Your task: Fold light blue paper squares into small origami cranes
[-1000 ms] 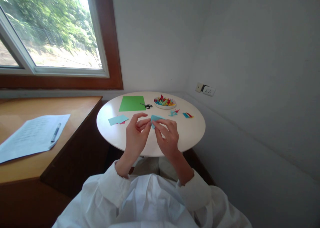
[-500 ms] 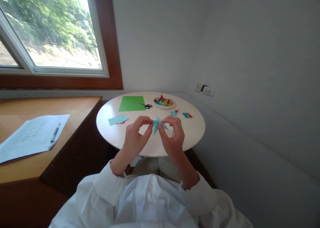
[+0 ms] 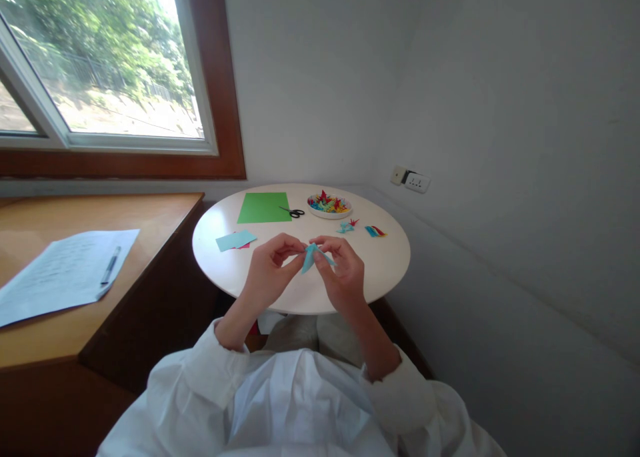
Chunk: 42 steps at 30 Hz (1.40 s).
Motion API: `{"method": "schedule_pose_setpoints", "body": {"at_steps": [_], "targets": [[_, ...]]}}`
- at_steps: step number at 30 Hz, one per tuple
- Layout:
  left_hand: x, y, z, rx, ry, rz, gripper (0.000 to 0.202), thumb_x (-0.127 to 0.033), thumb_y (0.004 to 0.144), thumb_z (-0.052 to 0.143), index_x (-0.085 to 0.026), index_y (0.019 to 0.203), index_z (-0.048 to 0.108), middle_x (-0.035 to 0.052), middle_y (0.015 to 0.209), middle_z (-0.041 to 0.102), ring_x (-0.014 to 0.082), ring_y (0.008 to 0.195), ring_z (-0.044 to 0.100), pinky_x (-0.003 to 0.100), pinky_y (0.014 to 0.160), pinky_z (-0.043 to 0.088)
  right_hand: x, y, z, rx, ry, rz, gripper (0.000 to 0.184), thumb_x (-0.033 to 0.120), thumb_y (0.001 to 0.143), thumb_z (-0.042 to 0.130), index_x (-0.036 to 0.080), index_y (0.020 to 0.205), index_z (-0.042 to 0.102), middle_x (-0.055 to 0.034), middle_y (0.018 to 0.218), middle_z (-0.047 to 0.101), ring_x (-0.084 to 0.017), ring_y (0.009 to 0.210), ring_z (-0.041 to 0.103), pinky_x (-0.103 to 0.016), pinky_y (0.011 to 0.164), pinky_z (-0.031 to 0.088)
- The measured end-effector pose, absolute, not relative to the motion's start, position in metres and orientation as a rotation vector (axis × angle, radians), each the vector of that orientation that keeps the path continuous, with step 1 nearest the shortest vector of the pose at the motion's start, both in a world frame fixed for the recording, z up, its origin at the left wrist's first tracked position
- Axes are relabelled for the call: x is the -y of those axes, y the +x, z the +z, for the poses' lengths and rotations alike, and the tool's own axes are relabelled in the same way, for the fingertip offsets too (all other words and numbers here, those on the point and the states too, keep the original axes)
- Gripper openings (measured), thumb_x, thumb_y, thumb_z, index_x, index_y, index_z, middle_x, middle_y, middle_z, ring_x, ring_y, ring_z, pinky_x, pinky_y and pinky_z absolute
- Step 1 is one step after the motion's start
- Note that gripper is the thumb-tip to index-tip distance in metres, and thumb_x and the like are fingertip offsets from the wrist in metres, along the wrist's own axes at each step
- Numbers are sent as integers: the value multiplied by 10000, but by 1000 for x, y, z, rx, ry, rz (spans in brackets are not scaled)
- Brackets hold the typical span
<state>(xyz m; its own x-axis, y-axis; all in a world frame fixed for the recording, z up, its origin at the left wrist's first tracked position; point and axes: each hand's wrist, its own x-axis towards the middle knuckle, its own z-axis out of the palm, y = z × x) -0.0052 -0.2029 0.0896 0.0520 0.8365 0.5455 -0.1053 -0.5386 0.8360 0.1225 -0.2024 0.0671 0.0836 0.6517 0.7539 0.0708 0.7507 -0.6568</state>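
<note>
Between my two hands, above the near part of the round white table (image 3: pixel 290 295), is a light-blue folded paper crane (image 3: pixel 311 254). My left hand (image 3: pixel 273 263) pinches its left side between thumb and fingers. On the other side my right hand (image 3: pixel 343 270) is closed on it, the thumb pressed to its front. Two points of the paper slant downward, and my fingers cover parts of the folds. Beyond my right hand lie small blue folded pieces (image 3: pixel 345 227) and a small red paper crane (image 3: pixel 354 222).
A white bowl (image 3: pixel 330 215) of colourful folded paper stands at the back. Black-handled scissors (image 3: pixel 296 213) overlap a green sheet (image 3: pixel 263 207). Light-blue paper (image 3: pixel 237 240) lies at left, coloured strips (image 3: pixel 375 231) at right. A wooden desk (image 3: pixel 165 237) holds written sheets (image 3: pixel 65 263) and a pen (image 3: pixel 111 265).
The paper crane has turned slightly in my fingers, and its upper point no longer shows. My right hand has shifted a little left; the things on the table are where they were.
</note>
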Motion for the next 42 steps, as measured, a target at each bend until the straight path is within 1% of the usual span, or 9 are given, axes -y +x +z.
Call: {"method": "schedule_pose_setpoints", "body": {"at_steps": [4,7,9,14,19,29,34,42], "targets": [[205,-9,93,-807,1570,1501,135,-256,643,684,-141,696,638,26,677,666,132,643,609,250,628,498,203,123,67,1420,-647,444,61,233,776,560,199,738,527,-25,805,585,-153,809,564,-319,758,469],[207,-12,93,-842,1615,1487,180,-322,699,640,-143,703,665,39,702,683,145,670,616,254,632,494,203,122,67,1406,-653,416,54,219,774,560,198,733,531,-20,787,573,-149,794,552,-317,743,465],[208,-11,93,-842,1627,1496,205,-344,706,630,-144,704,671,47,710,690,152,685,621,259,640,499,203,121,67,1401,-656,402,50,210,771,563,198,731,535,-20,791,570,-148,794,551,-317,743,464],[211,-4,94,-820,1598,1561,187,-296,610,716,-139,689,653,47,724,690,157,702,632,282,697,521,203,120,68,1394,-640,389,48,199,769,567,197,726,545,-17,788,568,-145,789,556,-313,738,465],[211,0,92,-861,1600,1626,153,-281,645,686,-141,686,643,40,709,681,145,692,629,272,694,528,204,120,69,1399,-676,361,65,209,777,559,198,713,558,-17,774,582,-143,773,562,-302,717,466],[211,2,90,-885,1620,1695,114,-253,685,650,-145,661,621,20,658,655,121,640,605,240,628,511,207,115,75,1290,-623,402,98,148,740,585,198,656,592,5,716,609,-119,706,583,-263,665,487],[212,2,91,-911,1592,1731,112,-249,680,652,-146,661,615,13,645,644,113,625,596,228,607,504,208,112,76,1201,-669,443,69,170,700,631,196,640,611,6,677,636,-123,665,601,-263,638,506],[213,2,93,-946,1553,1754,120,-258,659,671,-144,662,633,25,675,670,127,652,620,248,635,521,210,112,78,1192,-696,476,55,199,694,642,191,645,619,8,664,640,-123,653,605,-261,629,511]]}}
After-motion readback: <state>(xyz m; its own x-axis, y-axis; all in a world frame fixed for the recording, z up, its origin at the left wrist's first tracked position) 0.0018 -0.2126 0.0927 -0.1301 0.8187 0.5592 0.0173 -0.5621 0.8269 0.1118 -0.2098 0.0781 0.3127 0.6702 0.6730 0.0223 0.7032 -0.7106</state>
